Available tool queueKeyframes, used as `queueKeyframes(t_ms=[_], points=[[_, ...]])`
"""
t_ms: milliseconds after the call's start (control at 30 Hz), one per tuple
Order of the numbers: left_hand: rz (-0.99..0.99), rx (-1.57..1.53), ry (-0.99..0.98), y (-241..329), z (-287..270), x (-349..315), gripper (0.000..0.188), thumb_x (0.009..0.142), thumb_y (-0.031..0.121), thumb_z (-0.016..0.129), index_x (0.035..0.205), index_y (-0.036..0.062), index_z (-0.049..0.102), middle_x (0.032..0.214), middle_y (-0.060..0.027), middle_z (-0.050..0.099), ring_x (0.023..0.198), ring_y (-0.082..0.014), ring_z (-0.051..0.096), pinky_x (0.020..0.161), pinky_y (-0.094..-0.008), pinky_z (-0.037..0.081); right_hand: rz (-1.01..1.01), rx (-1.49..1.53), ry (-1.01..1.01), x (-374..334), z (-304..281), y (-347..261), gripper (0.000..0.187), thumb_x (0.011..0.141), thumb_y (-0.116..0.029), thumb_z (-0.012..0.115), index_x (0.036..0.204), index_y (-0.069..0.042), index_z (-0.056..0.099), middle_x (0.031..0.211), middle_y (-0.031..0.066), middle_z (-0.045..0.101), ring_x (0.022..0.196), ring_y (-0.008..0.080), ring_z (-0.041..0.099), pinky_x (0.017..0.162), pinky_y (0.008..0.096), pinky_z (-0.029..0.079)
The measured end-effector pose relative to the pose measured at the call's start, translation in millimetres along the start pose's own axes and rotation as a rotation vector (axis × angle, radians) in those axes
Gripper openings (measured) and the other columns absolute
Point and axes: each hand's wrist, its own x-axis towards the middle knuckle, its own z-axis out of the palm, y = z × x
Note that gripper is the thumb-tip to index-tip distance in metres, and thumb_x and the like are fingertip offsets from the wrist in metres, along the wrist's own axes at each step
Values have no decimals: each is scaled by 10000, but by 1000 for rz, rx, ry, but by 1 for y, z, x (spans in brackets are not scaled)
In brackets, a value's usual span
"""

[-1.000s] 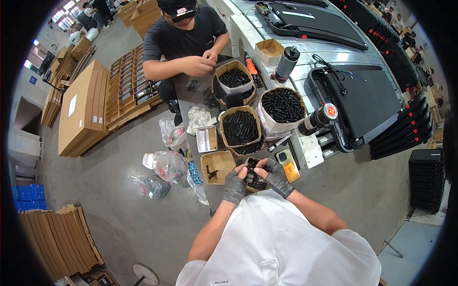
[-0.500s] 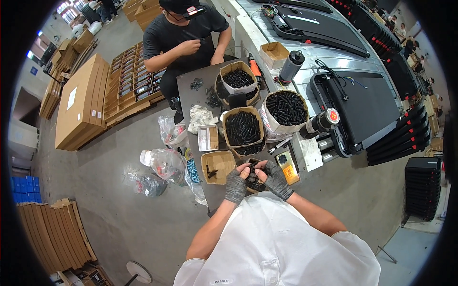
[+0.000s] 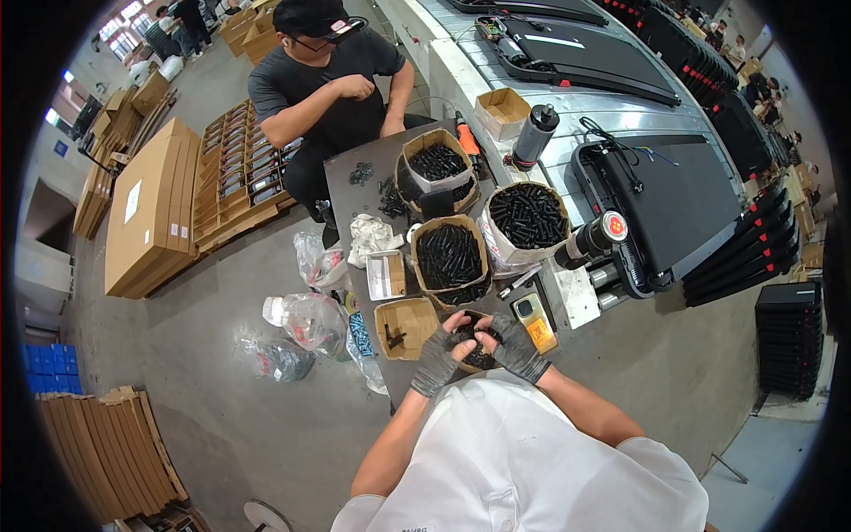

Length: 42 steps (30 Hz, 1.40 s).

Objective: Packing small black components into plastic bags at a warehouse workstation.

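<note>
Hands, left (image 3: 438, 357) and right (image 3: 514, 346), meet fingertip-to-fingertip over small black parts (image 3: 479, 356)

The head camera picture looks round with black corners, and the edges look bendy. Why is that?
In the head view, a fisheye lens squeezes the scene into a circle, so the corners stay black; straight edges like the long brown cardboard box curve near the rim. The middle stays clear: the grey-gloved left hand and right hand look sharp, evenly lit.

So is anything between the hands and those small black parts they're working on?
Nothing visible. Both gloved hands, left hand and right hand, are already closed around the small black parts over the table. The open cardboard box sits just to their left.
</note>
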Motion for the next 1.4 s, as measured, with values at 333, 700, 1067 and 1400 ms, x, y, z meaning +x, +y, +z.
queueKeyframes(t_ms=[333,700,1067,1400], points=[[-103,475,-341,17,-13,14,171,875,186,614,953,70,712,895,-111,682,902,-235,629,825,-339,473,-85,-126,-206,10,-12,-13,208,867,-132,620,1046,-25,621,919,97,640,871,249,622,771,335,484],[251,726,86,8,4,25,219,847,173,680,1027,49,672,1182,-127,563,1085,-290,540,926,-368,432,709,1241,-235,22,3,11,378,972,-360,520,1226,-80,530,986,5,597,871,97,562,754,239,474],[326,925,17,18,1,38,258,787,33,675,1039,71,633,999,-121,603,893,-296,586,746,-382,491,585,1008,-298,36,4,27,337,991,-341,480,1138,-63,603,979,-3,611,909,90,556,800,244,468],[298,960,-116,59,-16,67,177,807,29,649,982,45,626,910,-141,621,812,-312,620,683,-386,500,664,1024,-186,41,17,44,380,988,-341,476,1155,-28,613,972,12,644,875,94,585,780,242,483]])
